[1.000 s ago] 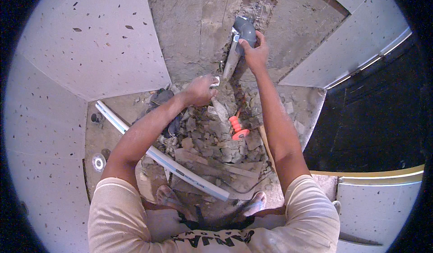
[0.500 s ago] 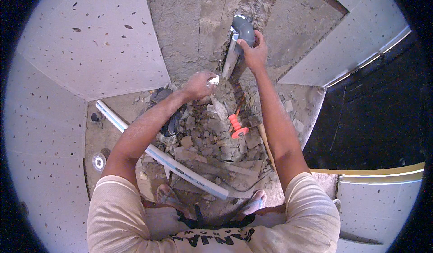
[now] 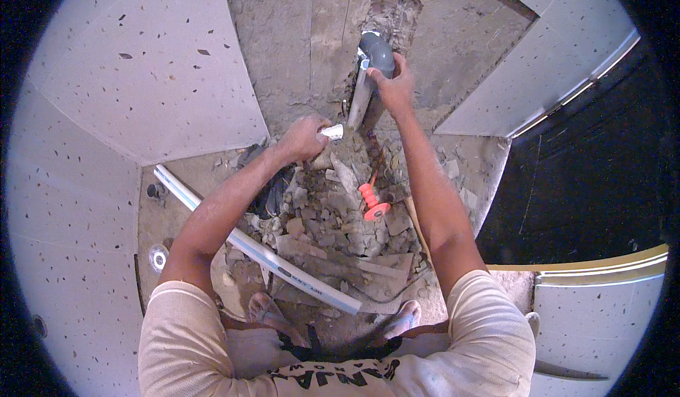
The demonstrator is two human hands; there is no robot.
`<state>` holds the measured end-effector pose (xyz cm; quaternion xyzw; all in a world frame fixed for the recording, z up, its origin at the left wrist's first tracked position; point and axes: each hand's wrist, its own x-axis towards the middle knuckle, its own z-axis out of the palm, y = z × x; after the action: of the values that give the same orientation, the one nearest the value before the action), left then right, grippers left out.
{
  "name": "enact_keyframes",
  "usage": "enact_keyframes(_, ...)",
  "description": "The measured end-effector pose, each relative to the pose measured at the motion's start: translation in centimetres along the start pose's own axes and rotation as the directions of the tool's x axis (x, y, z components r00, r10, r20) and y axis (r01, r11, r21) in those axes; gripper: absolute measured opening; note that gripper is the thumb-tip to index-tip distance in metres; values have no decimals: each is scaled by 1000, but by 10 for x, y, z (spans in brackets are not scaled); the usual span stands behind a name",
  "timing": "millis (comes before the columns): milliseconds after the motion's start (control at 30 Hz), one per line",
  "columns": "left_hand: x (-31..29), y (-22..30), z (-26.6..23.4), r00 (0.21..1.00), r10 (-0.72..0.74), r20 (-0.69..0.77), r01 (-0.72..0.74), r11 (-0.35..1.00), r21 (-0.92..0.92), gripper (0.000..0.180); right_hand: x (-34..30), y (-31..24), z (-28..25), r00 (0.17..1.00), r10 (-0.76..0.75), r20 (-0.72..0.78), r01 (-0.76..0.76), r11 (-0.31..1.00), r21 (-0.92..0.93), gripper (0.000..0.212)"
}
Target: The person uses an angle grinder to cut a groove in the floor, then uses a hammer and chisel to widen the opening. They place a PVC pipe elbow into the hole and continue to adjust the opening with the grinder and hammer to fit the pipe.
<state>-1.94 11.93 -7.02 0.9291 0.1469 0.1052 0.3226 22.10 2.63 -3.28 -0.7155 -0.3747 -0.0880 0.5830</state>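
My right hand [image 3: 394,85] grips a grey pipe elbow [image 3: 377,51] on top of an upright light-grey pipe [image 3: 360,98] set in a chased groove of the rough wall. My left hand [image 3: 303,139] is closed around a small shiny tin [image 3: 333,132] just left of that pipe, near its lower end. Both forearms reach forward over a heap of broken rubble [image 3: 333,216].
A long white pipe [image 3: 248,245] lies diagonally across the floor by my bare feet [image 3: 269,313]. An orange-handled chisel [image 3: 371,200] rests on the rubble. Speckled tiled walls stand left and right; a round floor drain [image 3: 158,258] lies at left. A dark opening is at right.
My left hand with the tin has stayed close to the pipe, shifting only slightly. My right hand keeps its hold on the elbow.
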Motion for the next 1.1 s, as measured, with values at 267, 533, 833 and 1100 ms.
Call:
enact_keyframes(267,-5,-1,0,998,-58,19,57,998,22,41,-13,6,1,1000,-12,-19,9,990,-144,73)
enact_keyframes(533,-4,-16,4,1000,1,-4,-1,998,65,42,-19,-1,7,997,66,27,-68,995,76,72)
enact_keyframes(833,10,2,10,1000,-26,10,26,1000,8,43,-19,10,7,999,45,28,-47,997,66,72)
enact_keyframes(1100,16,-5,22,999,7,-43,-8,999,-31,39,-22,8,7,999,41,18,-42,998,37,72)
